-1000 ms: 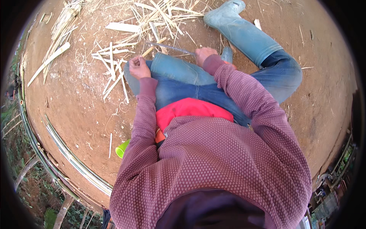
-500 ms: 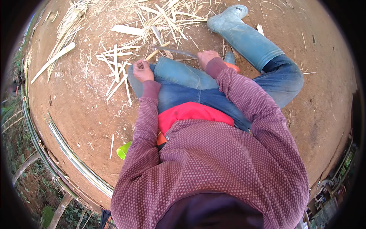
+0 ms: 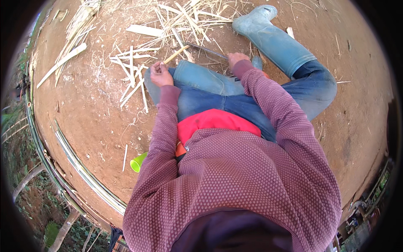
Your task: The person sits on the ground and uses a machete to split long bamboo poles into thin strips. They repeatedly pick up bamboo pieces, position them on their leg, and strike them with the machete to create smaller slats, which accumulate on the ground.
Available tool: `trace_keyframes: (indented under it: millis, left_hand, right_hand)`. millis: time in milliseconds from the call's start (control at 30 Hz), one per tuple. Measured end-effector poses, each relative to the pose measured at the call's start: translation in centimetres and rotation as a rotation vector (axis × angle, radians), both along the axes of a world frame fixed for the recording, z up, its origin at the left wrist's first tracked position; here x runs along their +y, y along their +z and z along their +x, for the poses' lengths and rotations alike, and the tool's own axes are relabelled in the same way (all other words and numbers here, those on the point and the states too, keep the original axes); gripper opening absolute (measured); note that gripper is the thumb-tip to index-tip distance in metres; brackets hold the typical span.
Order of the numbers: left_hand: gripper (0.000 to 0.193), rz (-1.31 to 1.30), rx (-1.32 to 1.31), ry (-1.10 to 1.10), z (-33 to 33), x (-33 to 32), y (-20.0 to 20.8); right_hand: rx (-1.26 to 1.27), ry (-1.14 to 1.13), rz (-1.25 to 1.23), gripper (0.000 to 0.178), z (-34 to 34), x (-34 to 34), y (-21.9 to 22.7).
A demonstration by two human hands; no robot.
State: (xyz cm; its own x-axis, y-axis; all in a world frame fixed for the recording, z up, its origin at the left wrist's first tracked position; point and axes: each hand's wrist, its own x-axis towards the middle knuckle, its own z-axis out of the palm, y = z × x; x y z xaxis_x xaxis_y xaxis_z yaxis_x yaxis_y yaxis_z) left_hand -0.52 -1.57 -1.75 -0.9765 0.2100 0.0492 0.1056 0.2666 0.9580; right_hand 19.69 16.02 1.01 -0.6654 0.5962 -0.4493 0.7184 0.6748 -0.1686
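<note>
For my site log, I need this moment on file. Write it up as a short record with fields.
Left hand: fingers closed on a narrow pale strip; hand near the left knee
Right hand: grips a long dark blade; hand right of the left one
Blade position: reaches leftward, toward the strip; contact unclear
Footwear: tall blue boots
Ahead: loose heap of pale split pieces on brown earth
Beside left sleeve: bright green container, partly hidden
Far left: long slim poles
</note>
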Motion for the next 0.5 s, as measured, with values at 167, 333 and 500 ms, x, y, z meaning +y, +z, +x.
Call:
trace_keyframes:
  millis: [167, 333, 500]
  left_hand:
    - [0.017, 0.124, 0.004, 0.056, -1.1, -0.7, 0.0]
    - [0.021, 0.120, -0.044, -0.058, -0.9, -0.3, 0.6]
    - [0.018, 0.284, -0.134, -0.155, -0.7, 1.6, 0.6]
  right_hand:
    - [-0.050, -0.162, -0.213, 0.029, -1.2, 0.5, 1.3]
    - [-0.051, -0.203, -0.286, 0.036, -1.0, 0.9, 0.1]
    - [-0.040, -0.198, -0.305, 0.038, -0.7, 1.1, -0.3]
